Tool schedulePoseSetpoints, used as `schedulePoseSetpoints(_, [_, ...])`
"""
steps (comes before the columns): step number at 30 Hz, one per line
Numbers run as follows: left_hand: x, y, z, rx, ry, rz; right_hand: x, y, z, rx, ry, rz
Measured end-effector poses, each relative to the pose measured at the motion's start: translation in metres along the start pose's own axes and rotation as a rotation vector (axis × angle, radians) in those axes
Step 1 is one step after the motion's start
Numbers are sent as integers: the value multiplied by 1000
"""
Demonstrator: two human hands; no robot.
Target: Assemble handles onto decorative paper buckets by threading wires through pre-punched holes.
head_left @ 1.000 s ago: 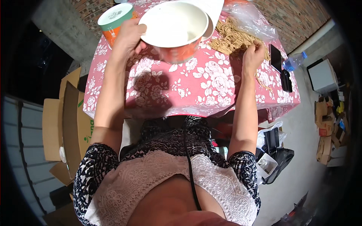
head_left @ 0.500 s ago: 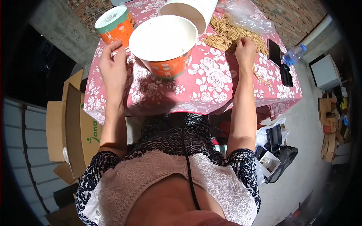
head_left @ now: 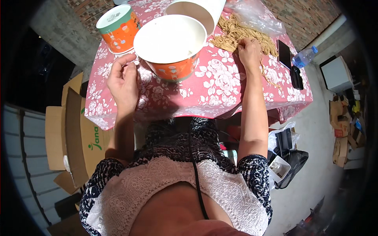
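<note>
My left hand (head_left: 123, 82) is in the air at the near left of a large orange paper tub (head_left: 173, 70) with a white inside. Its fingers are loosely bent, thumb and forefinger apart, and nothing shows between them. My right hand (head_left: 249, 54) rests at the near edge of a tangled heap of tan, cord-like strands (head_left: 228, 33). Its fingertips are pinched on the strands, partly hidden by the hand itself. A few loose strands (head_left: 271, 81) trail on the cloth beside its wrist. The large tub stands upright between my hands, a small pale bit inside near its rim.
An upside-down orange and green tub (head_left: 120, 33) stands far left. A white tub (head_left: 193, 11) lies on its side behind. Clear plastic (head_left: 260, 17), a phone (head_left: 284, 54), a black case (head_left: 297, 78) and a bottle (head_left: 304, 58) are at the right. Flowered cloth (head_left: 220, 84) covers the table.
My left hand has shifted slightly right and down, away from the upside-down tub. My right hand has moved a little left along the edge of the strands. The view has shifted slightly.
</note>
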State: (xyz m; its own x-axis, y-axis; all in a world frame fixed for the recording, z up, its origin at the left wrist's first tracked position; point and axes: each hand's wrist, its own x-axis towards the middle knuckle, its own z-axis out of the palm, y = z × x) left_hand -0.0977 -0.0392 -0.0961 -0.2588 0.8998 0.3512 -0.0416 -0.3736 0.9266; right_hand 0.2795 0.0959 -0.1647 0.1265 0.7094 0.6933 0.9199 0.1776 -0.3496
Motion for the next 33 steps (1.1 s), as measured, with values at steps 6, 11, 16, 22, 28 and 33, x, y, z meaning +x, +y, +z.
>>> schedulePoseSetpoints(6, [2, 1, 6, 22, 20, 96, 4, -10, -4, -14, 55, 6])
schedulePoseSetpoints(11, [4, 6, -2, -84, -8, 122, 19, -14, -7, -16, 41, 22])
schedulePoseSetpoints(16, [10, 3, -13, -66, 65, 150, 59, -10, -11, -111, -117, -182])
schedulePoseSetpoints(22, [12, -1, -32, -56, 67, 139, 64, -2, 3, -93, -269, -313])
schedulePoseSetpoints(28, [13, 2, -35, 2, 106, 174, 63, -8, 11, -131, -251, -443])
schedulePoseSetpoints(33, [9, 5, -31, -22, 67, 145, 60, -16, 5, 13, -127, -397])
